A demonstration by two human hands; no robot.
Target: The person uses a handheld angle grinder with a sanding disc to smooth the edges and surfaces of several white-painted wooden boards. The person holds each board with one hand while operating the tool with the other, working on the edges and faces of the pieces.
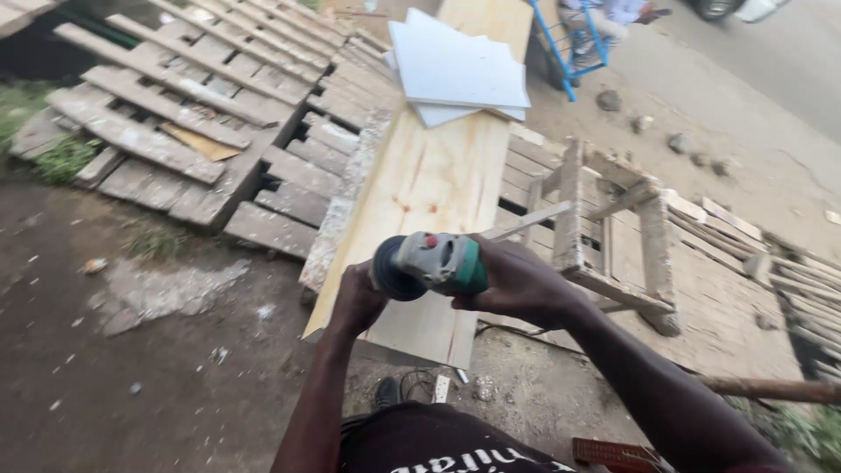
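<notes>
A green and grey angle grinder (431,264) with a dark round disc end is held over the near end of a long pale plywood board (438,166). My right hand (517,282) wraps around the grinder's body from the right. My left hand (357,298) grips the disc end on the left, fingers curled under it. Both forearms reach up from the bottom of the view. The board runs away from me, resting on weathered planks.
White flat sheets (457,70) lie on the board's far end. Old grey pallets (175,114) lie at left, a rough wooden stool frame (604,228) at right. A blue metal frame (574,44) stands far back. A cable and plug (429,385) lie on the dirt.
</notes>
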